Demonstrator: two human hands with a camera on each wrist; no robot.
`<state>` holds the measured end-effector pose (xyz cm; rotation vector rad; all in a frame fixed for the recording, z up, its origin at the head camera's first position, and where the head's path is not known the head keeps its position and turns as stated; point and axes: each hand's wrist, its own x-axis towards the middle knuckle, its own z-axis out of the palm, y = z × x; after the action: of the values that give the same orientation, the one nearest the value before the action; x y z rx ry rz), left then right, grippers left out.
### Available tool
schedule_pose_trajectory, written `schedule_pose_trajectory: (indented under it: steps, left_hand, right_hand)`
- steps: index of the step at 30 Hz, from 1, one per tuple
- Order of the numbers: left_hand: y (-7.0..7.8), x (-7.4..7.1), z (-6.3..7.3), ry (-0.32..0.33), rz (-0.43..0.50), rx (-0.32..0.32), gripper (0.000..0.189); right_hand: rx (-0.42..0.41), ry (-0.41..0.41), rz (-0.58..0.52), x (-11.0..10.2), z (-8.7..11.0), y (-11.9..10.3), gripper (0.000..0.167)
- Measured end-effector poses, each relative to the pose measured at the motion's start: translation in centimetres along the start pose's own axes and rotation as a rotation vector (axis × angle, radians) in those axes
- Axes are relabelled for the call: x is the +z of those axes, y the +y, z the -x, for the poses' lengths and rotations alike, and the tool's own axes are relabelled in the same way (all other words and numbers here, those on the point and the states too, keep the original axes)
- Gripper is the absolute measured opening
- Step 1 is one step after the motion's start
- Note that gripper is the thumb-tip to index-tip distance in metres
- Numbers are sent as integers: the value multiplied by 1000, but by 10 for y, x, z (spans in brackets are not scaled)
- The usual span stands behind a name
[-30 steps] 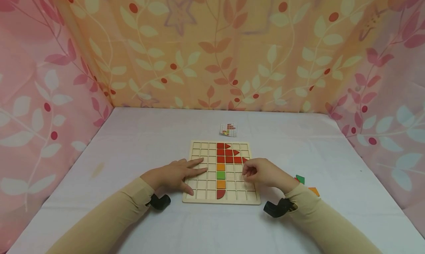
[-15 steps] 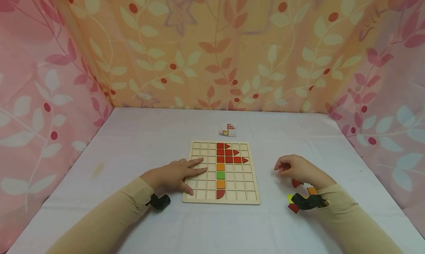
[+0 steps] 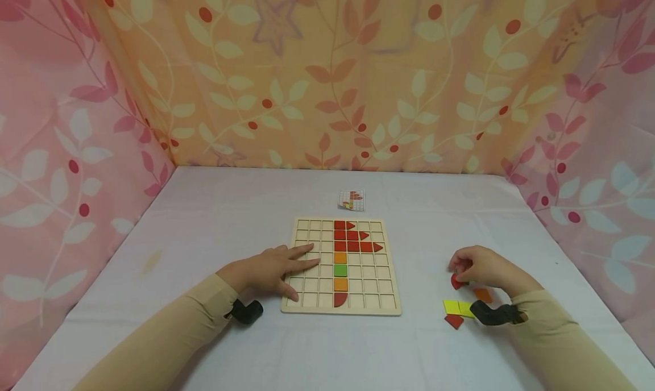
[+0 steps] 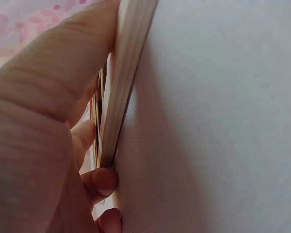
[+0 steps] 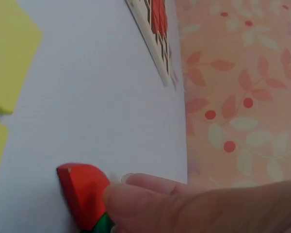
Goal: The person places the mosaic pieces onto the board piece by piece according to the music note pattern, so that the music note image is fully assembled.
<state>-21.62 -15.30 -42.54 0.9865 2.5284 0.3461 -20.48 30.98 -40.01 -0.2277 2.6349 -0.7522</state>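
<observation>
My left hand (image 3: pixel 268 270) rests with spread fingers on the left side of a wooden grid board (image 3: pixel 368 306). In the left wrist view, the thumb (image 4: pixel 63 58) lies against the board's edge (image 4: pixel 119 92). The board holds red squares (image 3: pixel 353 246) with red triangles (image 3: pixel 378 248) at their right ends, and a column of orange, green and orange squares above a red quarter-circle tile (image 3: pixel 340 299). My right hand (image 3: pixel 486 269) has its thumb at another red quarter-circle tile (image 5: pixel 85 191), which lies by a green piece (image 5: pixel 104 224). Whether it pinches the tile is unclear.
Two yellow squares (image 3: pixel 451 307), a red tile (image 3: pixel 454 321) and an orange tile (image 3: pixel 483 295) lie right of the board. A small pattern card (image 3: pixel 352 199) stands behind it. Floral cloth walls (image 3: pixel 327 73) enclose the white table (image 3: pixel 230 203).
My right hand has drawn away from the board's right edge to the loose tiles, uncovering the red triangle in the third row. My left hand stays in place.
</observation>
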Motion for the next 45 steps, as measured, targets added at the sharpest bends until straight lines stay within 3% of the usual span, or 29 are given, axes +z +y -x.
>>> schedule_pose_trajectory:
  steps: [7,26,34,45]
  left_hand:
    - [1,-1,0,3,-15,-5,85]
    - [2,0,-1,-8,1,-18,86]
    - [1,1,-2,-6,-18,-12,87]
    - [-1,1,0,18,-32,-8,90]
  right_hand:
    - [47,-19,-4,1,3,9,20]
    - [19,-51,41,2,1,4,23]
    - [-78,-84,-10,6,-11,-28,13]
    - [-195,-56,-43,34,-49,-104,9]
